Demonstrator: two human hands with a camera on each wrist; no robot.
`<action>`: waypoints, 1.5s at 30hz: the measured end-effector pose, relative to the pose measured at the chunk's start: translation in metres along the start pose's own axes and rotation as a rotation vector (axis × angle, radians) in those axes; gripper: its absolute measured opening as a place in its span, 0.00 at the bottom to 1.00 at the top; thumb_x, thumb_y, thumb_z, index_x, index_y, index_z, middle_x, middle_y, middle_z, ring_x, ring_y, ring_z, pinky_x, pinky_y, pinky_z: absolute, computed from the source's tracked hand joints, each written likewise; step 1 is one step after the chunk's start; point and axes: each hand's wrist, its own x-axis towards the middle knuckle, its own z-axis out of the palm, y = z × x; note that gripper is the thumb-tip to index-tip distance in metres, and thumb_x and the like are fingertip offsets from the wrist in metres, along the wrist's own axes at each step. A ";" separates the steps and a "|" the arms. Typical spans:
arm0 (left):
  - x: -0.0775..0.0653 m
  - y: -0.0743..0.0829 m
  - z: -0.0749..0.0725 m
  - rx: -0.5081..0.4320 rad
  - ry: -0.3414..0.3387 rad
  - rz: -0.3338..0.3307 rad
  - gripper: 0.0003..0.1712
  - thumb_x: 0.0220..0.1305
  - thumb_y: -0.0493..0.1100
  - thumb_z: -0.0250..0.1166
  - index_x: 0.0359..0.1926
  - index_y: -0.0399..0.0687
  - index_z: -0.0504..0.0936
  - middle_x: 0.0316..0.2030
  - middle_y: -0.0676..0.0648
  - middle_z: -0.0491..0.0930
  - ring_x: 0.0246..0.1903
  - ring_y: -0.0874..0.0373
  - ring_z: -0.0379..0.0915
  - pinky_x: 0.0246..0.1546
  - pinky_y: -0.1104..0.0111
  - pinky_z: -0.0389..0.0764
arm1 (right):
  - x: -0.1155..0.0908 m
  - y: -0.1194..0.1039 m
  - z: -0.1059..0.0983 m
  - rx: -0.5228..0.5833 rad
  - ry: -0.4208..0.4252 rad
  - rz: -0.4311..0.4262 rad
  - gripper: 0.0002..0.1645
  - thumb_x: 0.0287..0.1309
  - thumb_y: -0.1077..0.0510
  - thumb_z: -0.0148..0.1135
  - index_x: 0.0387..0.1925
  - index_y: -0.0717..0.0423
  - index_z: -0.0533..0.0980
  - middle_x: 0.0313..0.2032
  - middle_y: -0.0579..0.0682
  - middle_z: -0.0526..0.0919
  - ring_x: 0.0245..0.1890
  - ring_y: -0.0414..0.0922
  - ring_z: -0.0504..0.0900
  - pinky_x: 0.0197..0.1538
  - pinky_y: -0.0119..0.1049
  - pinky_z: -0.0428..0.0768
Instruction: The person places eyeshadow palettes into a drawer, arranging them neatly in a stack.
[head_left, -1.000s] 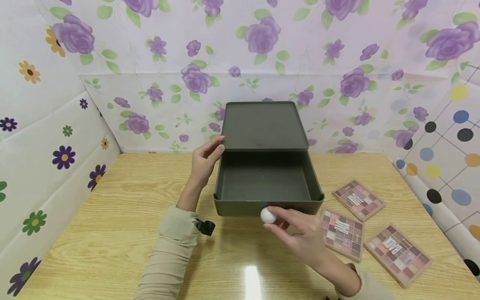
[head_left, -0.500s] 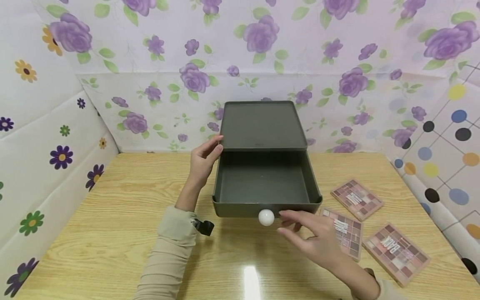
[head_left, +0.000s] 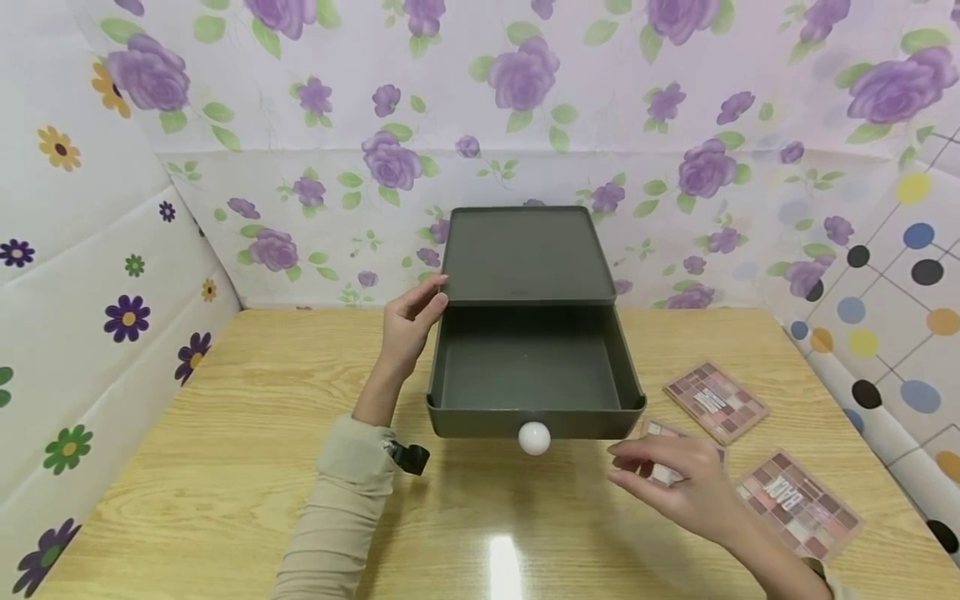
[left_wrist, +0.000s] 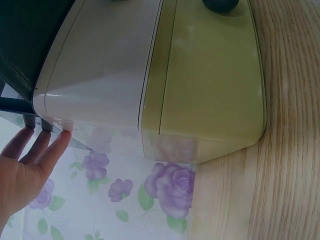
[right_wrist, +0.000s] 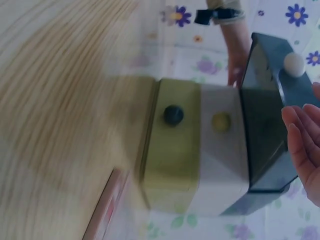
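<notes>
A desktop drawer unit stands at the table's back, its dark grey top drawer [head_left: 480, 422] pulled out with a bare inside. A white round knob [head_left: 534, 438] sits on that drawer's front. My left hand [head_left: 407, 329] rests its fingertips on the unit's left side, near the top; the left wrist view shows the fingers [left_wrist: 52, 152] nearly straight against the wall. My right hand [head_left: 682, 483] hovers to the right of the knob, apart from it, fingers loosely bent and holding nothing. Below the dark drawer, the right wrist view shows a white drawer [right_wrist: 220, 155] and a yellow-green drawer [right_wrist: 172, 155], both closed.
Several-shade makeup palettes lie to the right: one at the back [head_left: 716, 401], one at the front [head_left: 799, 507], and a palette between [head_left: 663, 475] partly hidden by my right hand. Floral sheets [head_left: 525, 100] hang behind the wooden table [head_left: 225, 467].
My right hand has let go of the white knob and moved away to the right, over the palettes. The left hand and the pulled-out drawer have stayed in place.
</notes>
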 end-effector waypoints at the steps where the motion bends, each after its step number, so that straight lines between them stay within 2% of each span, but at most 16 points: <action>1: 0.000 0.000 0.000 0.002 0.001 0.000 0.17 0.61 0.29 0.56 0.51 0.25 0.73 0.54 0.41 0.73 0.46 0.63 0.72 0.42 0.74 0.76 | 0.000 -0.001 -0.002 -0.005 -0.010 0.001 0.09 0.54 0.56 0.63 0.32 0.59 0.81 0.22 0.49 0.82 0.20 0.33 0.76 0.21 0.22 0.74; 5: -0.001 -0.001 0.000 0.012 0.000 0.001 0.18 0.61 0.29 0.56 0.52 0.25 0.72 0.55 0.38 0.71 0.43 0.64 0.73 0.40 0.75 0.76 | -0.004 0.006 -0.012 -0.002 -0.040 -0.001 0.10 0.53 0.57 0.65 0.32 0.61 0.80 0.23 0.48 0.82 0.20 0.34 0.76 0.21 0.22 0.73; 9: -0.001 -0.001 0.000 0.015 0.003 0.002 0.17 0.61 0.29 0.56 0.51 0.25 0.73 0.55 0.39 0.72 0.42 0.65 0.73 0.39 0.75 0.76 | -0.022 0.025 -0.023 -0.030 -0.093 0.030 0.13 0.48 0.58 0.68 0.35 0.62 0.80 0.24 0.49 0.82 0.21 0.34 0.77 0.22 0.22 0.74; 14: -0.001 -0.001 0.000 0.016 0.004 0.000 0.17 0.61 0.30 0.56 0.51 0.25 0.73 0.54 0.41 0.73 0.40 0.65 0.73 0.39 0.75 0.77 | -0.041 0.038 -0.038 -0.164 -0.208 0.171 0.26 0.34 0.61 0.75 0.42 0.61 0.78 0.33 0.47 0.83 0.28 0.36 0.78 0.27 0.21 0.74; 17: -0.001 -0.001 0.000 0.015 -0.002 -0.003 0.18 0.61 0.30 0.56 0.51 0.25 0.73 0.54 0.40 0.72 0.42 0.64 0.73 0.40 0.74 0.76 | -0.049 0.042 -0.044 -0.242 -0.268 0.244 0.32 0.30 0.58 0.76 0.45 0.60 0.77 0.39 0.47 0.82 0.32 0.37 0.77 0.30 0.21 0.73; 21: -0.001 -0.001 -0.001 0.014 -0.008 -0.001 0.18 0.61 0.31 0.56 0.51 0.26 0.73 0.54 0.43 0.73 0.45 0.63 0.72 0.41 0.75 0.76 | -0.058 0.044 -0.052 -0.331 -0.318 0.341 0.38 0.29 0.54 0.77 0.49 0.58 0.76 0.43 0.49 0.80 0.36 0.41 0.78 0.34 0.29 0.77; 25: -0.001 -0.002 -0.001 0.010 -0.006 0.004 0.18 0.61 0.31 0.57 0.51 0.27 0.74 0.52 0.47 0.74 0.47 0.62 0.71 0.41 0.74 0.76 | -0.067 0.047 -0.061 -0.412 -0.356 0.440 0.44 0.29 0.50 0.77 0.54 0.57 0.72 0.48 0.53 0.77 0.42 0.47 0.77 0.37 0.43 0.79; 32: -0.001 -0.002 -0.002 0.015 0.000 0.008 0.17 0.61 0.30 0.56 0.51 0.25 0.73 0.54 0.40 0.72 0.46 0.63 0.71 0.41 0.75 0.76 | -0.080 0.053 -0.076 -0.451 -0.428 0.552 0.54 0.30 0.43 0.75 0.62 0.57 0.64 0.52 0.65 0.71 0.46 0.65 0.72 0.38 0.62 0.73; 38: 0.000 -0.002 -0.002 0.022 -0.004 0.005 0.17 0.61 0.29 0.55 0.51 0.24 0.73 0.55 0.36 0.71 0.48 0.63 0.70 0.42 0.75 0.75 | -0.093 0.059 -0.086 -0.515 -0.463 0.547 0.57 0.27 0.40 0.76 0.59 0.63 0.64 0.52 0.66 0.68 0.49 0.66 0.68 0.41 0.65 0.70; 42: -0.001 -0.001 -0.001 0.016 -0.003 -0.004 0.17 0.61 0.29 0.55 0.51 0.24 0.72 0.55 0.37 0.71 0.49 0.62 0.70 0.43 0.74 0.75 | -0.101 0.061 -0.091 -0.561 -0.489 0.578 0.61 0.25 0.34 0.73 0.61 0.60 0.64 0.54 0.65 0.67 0.49 0.65 0.68 0.39 0.65 0.70; 45: -0.001 -0.001 -0.001 0.014 -0.004 -0.003 0.17 0.61 0.29 0.55 0.51 0.24 0.72 0.55 0.37 0.71 0.50 0.61 0.70 0.43 0.74 0.75 | -0.103 0.061 -0.093 -0.567 -0.539 0.610 0.62 0.24 0.30 0.71 0.61 0.60 0.64 0.53 0.65 0.68 0.49 0.65 0.68 0.39 0.66 0.70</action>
